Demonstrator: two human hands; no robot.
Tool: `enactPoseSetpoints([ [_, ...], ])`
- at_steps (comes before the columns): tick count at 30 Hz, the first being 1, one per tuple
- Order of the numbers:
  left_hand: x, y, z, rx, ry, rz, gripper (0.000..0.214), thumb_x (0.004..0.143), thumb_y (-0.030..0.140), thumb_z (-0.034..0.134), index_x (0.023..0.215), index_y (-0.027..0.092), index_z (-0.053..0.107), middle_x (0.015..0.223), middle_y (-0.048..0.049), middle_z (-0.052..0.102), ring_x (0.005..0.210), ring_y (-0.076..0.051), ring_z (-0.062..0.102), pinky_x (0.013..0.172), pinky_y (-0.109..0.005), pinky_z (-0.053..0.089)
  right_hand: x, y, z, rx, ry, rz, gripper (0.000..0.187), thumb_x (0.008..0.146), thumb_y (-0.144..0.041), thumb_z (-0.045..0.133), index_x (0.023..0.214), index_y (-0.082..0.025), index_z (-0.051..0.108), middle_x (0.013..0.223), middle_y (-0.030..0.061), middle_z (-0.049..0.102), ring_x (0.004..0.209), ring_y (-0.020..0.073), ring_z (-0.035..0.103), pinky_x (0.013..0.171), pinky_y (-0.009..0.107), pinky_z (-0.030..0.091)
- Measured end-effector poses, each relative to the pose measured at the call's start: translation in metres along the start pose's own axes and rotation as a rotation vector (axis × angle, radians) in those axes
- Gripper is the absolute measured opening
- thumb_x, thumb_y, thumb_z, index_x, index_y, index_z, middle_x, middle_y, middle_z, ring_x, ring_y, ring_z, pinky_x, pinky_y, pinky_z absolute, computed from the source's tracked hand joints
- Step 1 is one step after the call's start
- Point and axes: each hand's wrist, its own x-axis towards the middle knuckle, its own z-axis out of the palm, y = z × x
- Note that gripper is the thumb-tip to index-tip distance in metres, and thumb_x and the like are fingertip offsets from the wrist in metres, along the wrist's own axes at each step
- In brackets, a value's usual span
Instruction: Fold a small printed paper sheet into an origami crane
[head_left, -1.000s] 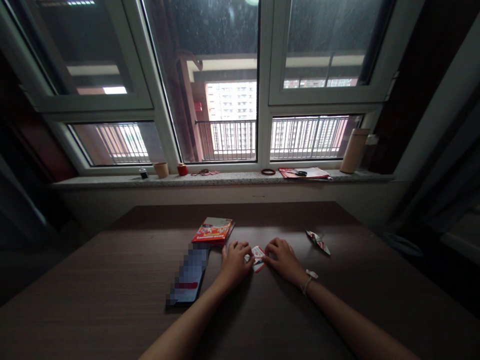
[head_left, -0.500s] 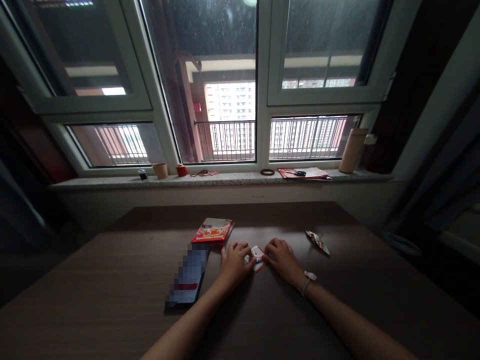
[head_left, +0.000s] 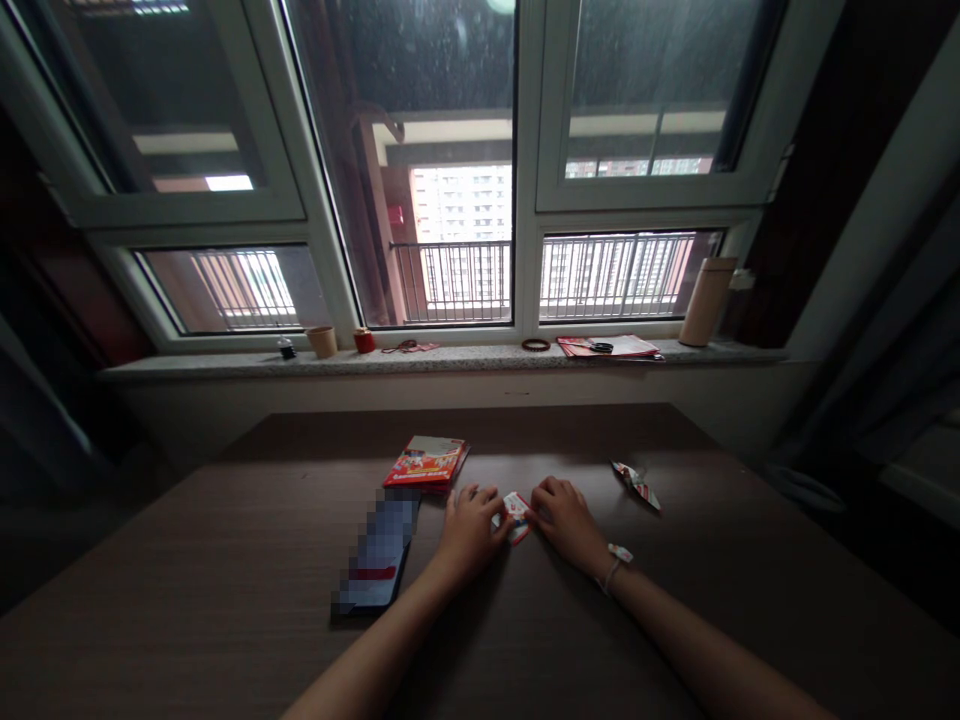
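Note:
A small piece of folded paper point(head_left: 517, 516), white with red edges and some blue print, lies on the brown table between my hands. My left hand point(head_left: 475, 520) grips its left side, fingers curled and thumb pressed on the paper. On the opposite edge, my right hand point(head_left: 568, 518) pinches the paper with bent fingers; a pale band circles that wrist. Both hands rest low at the tabletop, and the fingers partly cover the paper. Just beyond my left hand is a stack of red printed paper sheets point(head_left: 429, 462).
A phone point(head_left: 379, 550) lies left of my left forearm. A folded printed paper piece point(head_left: 636, 485) sits to the right on the table point(head_left: 225, 560). Along the windowsill stand a paper cup point(head_left: 322, 342), a red spool point(head_left: 364, 341), scissors point(head_left: 601, 347) on papers and a tan bottle point(head_left: 707, 302).
My left fingers have shifted very slightly on the paper. Both hands keep their hold at the same spot, and nothing else has visibly moved.

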Motion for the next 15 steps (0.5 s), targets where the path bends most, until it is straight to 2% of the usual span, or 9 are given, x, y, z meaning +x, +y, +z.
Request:
enactPoseSetpoints([
  [4,-0.0012,0.0012,-0.0041,-0.016,-0.018,0.000,0.025,0.086,0.043,0.055,0.104,0.030,0.067,0.133,-0.0018,0.057,0.127,-0.030,0.042,0.106,-0.056,0.028,-0.0007,0.0003,-0.0017,0.011,-0.003,0.002,0.012,0.087,-0.034,0.057,0.085,-0.023,0.060,0.098,0.0030,0.058,0.097,0.0195,0.050,0.093,0.035,0.037],
  [10,-0.0004,-0.0003,-0.0003,-0.033,-0.009,-0.013,0.024,0.087,0.042,0.055,0.103,0.029,0.068,0.133,-0.0011,0.058,0.126,-0.029,0.043,0.106,-0.051,0.030,-0.0025,0.0012,-0.0039,0.056,-0.017,-0.027,0.018,0.089,-0.041,0.055,0.089,-0.024,0.062,0.099,0.0035,0.058,0.099,0.0207,0.050,0.095,0.037,0.035],
  [15,-0.0001,-0.0002,0.0004,-0.055,-0.013,-0.031,0.024,0.086,0.041,0.057,0.104,0.029,0.067,0.133,-0.0010,0.058,0.127,-0.028,0.043,0.107,-0.049,0.029,-0.0016,0.0014,-0.0015,0.051,-0.017,0.004,0.018,0.086,-0.043,0.059,0.088,-0.025,0.063,0.098,0.0031,0.058,0.099,0.0209,0.050,0.096,0.038,0.035],
])
